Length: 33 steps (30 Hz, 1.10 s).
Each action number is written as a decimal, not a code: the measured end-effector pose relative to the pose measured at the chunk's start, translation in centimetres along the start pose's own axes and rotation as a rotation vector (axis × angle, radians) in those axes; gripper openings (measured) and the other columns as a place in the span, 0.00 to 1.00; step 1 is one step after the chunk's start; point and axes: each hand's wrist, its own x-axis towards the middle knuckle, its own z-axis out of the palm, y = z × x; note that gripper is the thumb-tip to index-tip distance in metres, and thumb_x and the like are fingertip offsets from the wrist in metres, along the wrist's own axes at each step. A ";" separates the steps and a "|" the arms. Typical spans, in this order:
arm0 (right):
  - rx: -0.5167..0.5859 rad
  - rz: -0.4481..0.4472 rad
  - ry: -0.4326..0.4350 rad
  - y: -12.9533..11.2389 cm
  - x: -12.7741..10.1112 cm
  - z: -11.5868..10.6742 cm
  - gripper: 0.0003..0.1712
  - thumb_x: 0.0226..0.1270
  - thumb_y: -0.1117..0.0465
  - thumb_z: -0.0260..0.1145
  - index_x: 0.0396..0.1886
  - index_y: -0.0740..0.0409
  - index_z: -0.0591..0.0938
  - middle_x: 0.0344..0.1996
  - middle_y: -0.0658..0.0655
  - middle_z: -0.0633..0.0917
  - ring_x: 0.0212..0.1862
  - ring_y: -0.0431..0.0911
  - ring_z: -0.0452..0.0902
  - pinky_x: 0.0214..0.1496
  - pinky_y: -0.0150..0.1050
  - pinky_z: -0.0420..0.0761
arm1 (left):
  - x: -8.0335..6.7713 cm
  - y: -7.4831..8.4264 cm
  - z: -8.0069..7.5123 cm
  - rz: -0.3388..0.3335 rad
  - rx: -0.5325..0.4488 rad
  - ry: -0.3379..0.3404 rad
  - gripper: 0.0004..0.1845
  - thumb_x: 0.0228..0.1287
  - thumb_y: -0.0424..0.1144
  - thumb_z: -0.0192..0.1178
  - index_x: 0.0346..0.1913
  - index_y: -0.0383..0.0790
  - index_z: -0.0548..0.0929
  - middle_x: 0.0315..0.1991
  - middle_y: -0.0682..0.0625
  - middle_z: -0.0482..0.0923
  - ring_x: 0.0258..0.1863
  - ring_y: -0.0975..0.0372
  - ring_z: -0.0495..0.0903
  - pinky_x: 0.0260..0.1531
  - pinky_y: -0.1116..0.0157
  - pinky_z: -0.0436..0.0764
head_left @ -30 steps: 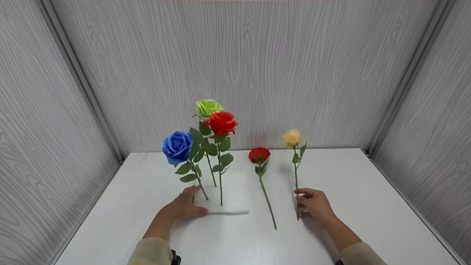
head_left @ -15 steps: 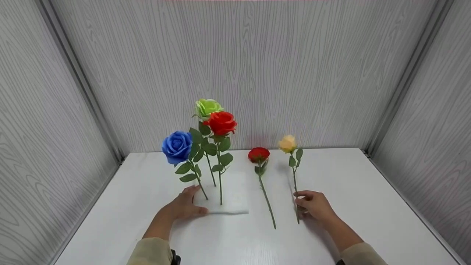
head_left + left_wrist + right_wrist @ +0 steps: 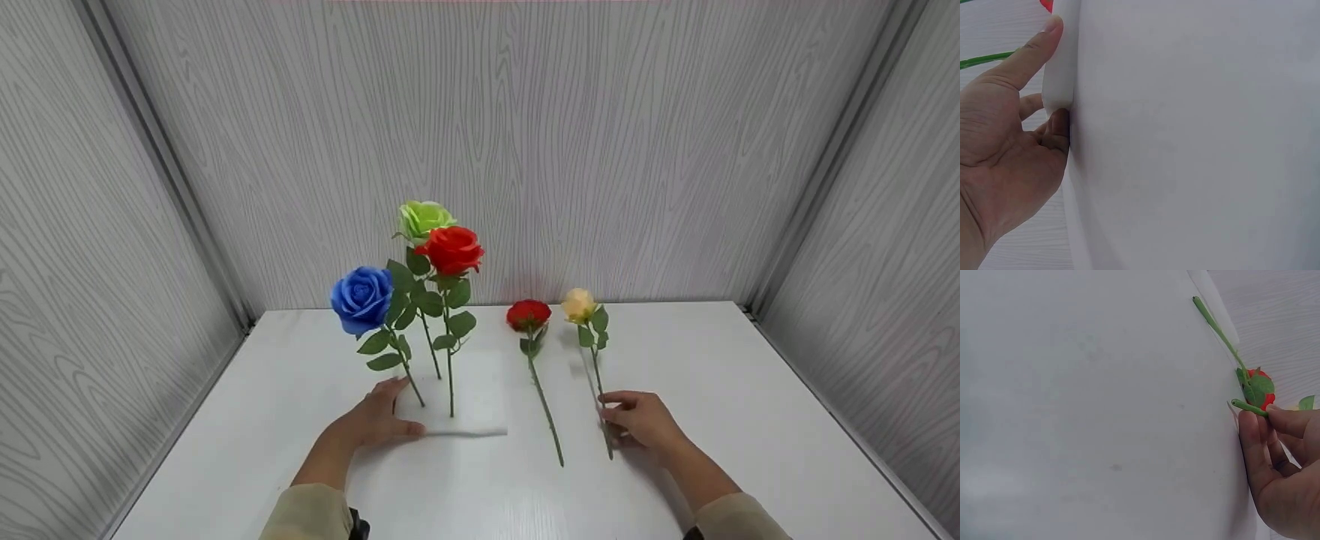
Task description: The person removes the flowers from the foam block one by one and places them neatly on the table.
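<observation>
My left hand (image 3: 377, 416) holds the left side of a flat white block (image 3: 480, 409), thumb along its front edge and fingers toward the back. The left wrist view shows the thumb against the block's pale side (image 3: 1061, 73). Out of the block rise a blue rose (image 3: 361, 300), a green rose (image 3: 424, 219) and a red rose (image 3: 452, 251), all with leafy stems. My right hand (image 3: 637, 420) pinches the lower stem of a pale yellow rose (image 3: 579, 306), whose head leans away to the left. In the right wrist view the cut stem end (image 3: 1248, 406) pokes out between thumb and fingers.
Between the block and my right hand a smaller red rose (image 3: 529, 316) lies on the white table (image 3: 480, 495), stem toward me. Grey wood-patterned panels (image 3: 600, 150) stand behind and on both sides.
The yellow rose's head has swung down and to the left while its stem end shifted slightly toward me. The right hand has barely moved; the left hand and block stay put.
</observation>
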 end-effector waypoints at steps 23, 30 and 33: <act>-0.106 0.012 0.018 -0.6 0.2 0.6 0.21 0.73 0.66 0.71 0.63 0.68 0.85 0.35 0.58 0.87 0.31 0.45 0.84 0.33 0.39 0.89 | -0.3 0.4 0.0 -0.027 0.022 -0.001 0.60 0.60 0.54 0.81 0.86 0.33 0.59 0.85 0.29 0.56 0.85 0.34 0.56 0.84 0.37 0.60; -0.121 -0.006 0.017 -0.4 0.3 0.7 0.20 0.73 0.66 0.71 0.61 0.71 0.85 0.34 0.57 0.88 0.32 0.44 0.84 0.33 0.37 0.88 | -0.4 0.4 0.0 -0.041 0.046 -0.004 0.60 0.60 0.56 0.81 0.86 0.35 0.59 0.86 0.31 0.55 0.85 0.34 0.56 0.83 0.36 0.62; -0.113 0.005 0.024 -0.5 0.2 0.7 0.19 0.73 0.66 0.70 0.60 0.70 0.85 0.34 0.57 0.87 0.32 0.45 0.83 0.34 0.38 0.87 | -0.4 0.4 0.0 -0.050 0.041 -0.005 0.59 0.60 0.56 0.81 0.86 0.36 0.59 0.86 0.31 0.55 0.86 0.34 0.56 0.83 0.36 0.61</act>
